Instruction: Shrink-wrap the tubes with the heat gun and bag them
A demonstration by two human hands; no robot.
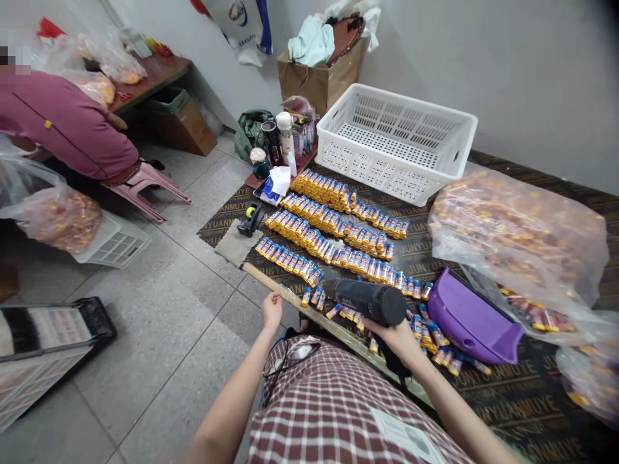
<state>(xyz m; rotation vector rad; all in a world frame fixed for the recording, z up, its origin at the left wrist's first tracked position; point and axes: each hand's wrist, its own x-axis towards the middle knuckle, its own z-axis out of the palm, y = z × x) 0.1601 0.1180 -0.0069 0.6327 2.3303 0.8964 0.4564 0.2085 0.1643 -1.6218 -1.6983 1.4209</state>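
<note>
My right hand point(397, 335) is wrapped round the grip of a black heat gun point(366, 300), fingers clenched on it from below. The gun's long axis runs roughly left-right in the scene, barrel end pointing left & a touch far, fat rear end nearest my wrist. The nozzle tip sits over the near-left end of the packet rows point(333, 238), just past the wooden strip point(290, 298) that edges the patterned mat point(483, 386).

My left hand point(271, 309) is loosely curled, thumb side up, holding nothing that I can see; it hovers over the grey floor just left of the strip, near the nozzle but apart from it. So the left hand is nearer the loose packets at the row ends; the right is busy w/ the gun.

The rows lie far & right of the gun, running diagonally from far-left to near-right, about parallel to the barrel. A few loose packets are scattered under & just behind the gun, near my right wrist.

Right of the gun: a purple scoop tray point(471, 319), tilted, touching the scattered packets. Beyond it a big clear bag point(517, 225) stuffed w/ more packets. Far: a white crate point(396, 142), upright. Far left of the rows, a tape dispenser point(251, 219) on a cloth.

A person in a maroon top point(68, 122) sits well apart at far left.
</note>
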